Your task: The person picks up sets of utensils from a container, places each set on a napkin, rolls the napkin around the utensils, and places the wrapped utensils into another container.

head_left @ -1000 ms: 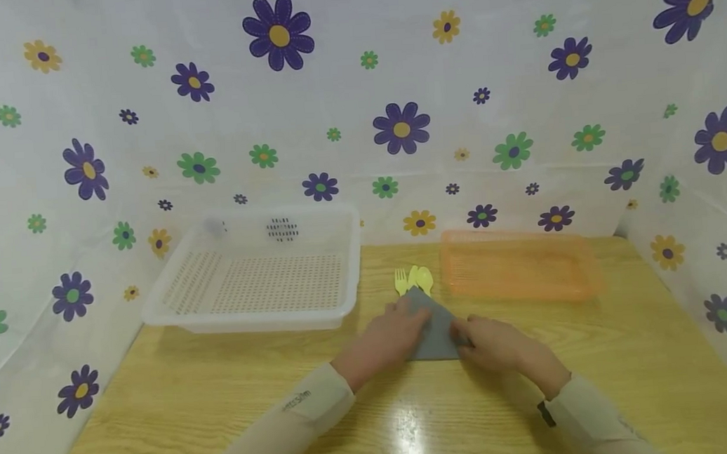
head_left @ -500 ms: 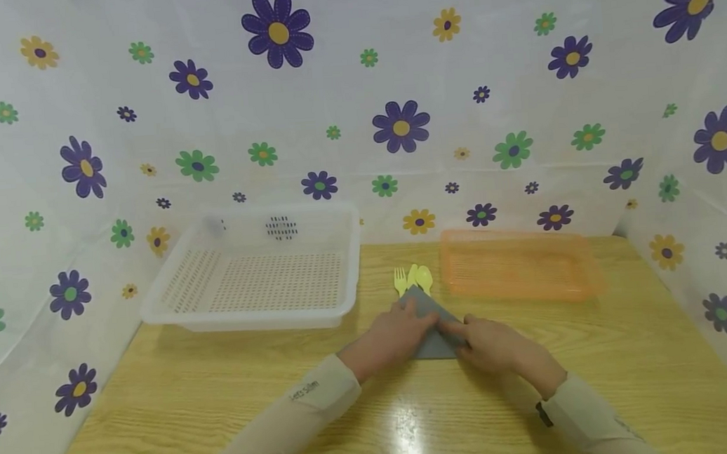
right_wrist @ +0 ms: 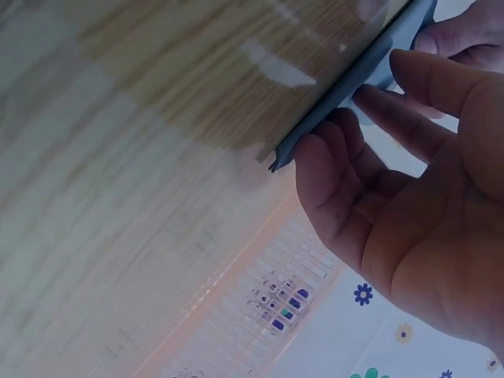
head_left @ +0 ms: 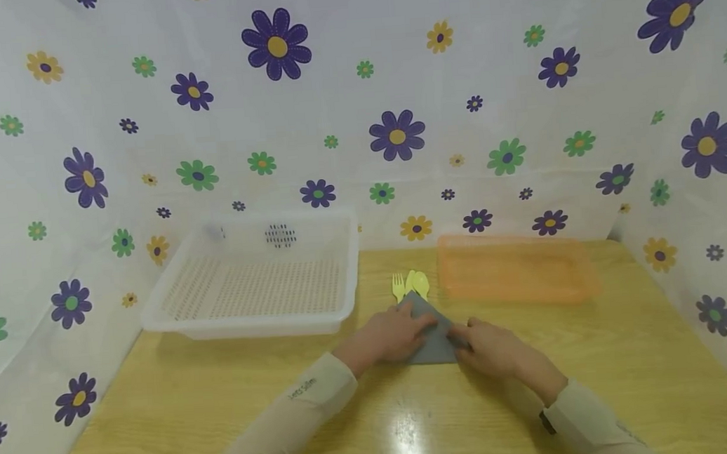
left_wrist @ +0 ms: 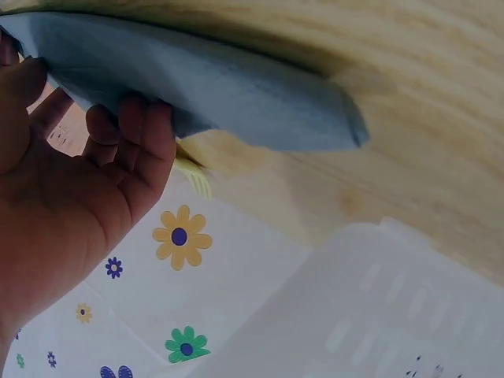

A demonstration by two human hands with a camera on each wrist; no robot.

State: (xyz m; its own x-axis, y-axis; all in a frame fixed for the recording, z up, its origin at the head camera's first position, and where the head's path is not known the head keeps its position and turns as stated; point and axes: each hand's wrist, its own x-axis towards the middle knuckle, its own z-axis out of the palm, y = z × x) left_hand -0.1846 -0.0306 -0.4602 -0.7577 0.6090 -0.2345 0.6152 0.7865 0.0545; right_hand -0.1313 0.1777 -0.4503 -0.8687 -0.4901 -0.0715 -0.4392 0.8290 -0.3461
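Observation:
A folded grey napkin (head_left: 434,349) lies on the table with its pointed corner facing away, just below the yellow plastic cutlery. A fork (head_left: 398,286), a knife (head_left: 410,280) and a spoon (head_left: 421,283) show their upper ends; their lower parts are hidden by the napkin. My left hand (head_left: 397,331) presses on the napkin's left side with spread, slightly bent fingers. At its right slanting edge, my right hand (head_left: 495,348) holds the fold with curled fingers. Fingers (right_wrist: 319,161) touch that edge in the right wrist view.
A white perforated basket (head_left: 259,323) stands at the back left. At the back right sits a shallow orange basket (head_left: 520,299). Flower-printed white sheeting (head_left: 329,103) encloses the wooden table (head_left: 327,433) at the back and sides.
The left hand has shifted slightly on the napkin, its fingers moving toward the right edge and then back a little. The right hand stays at the fold. The head view has tilted slightly.

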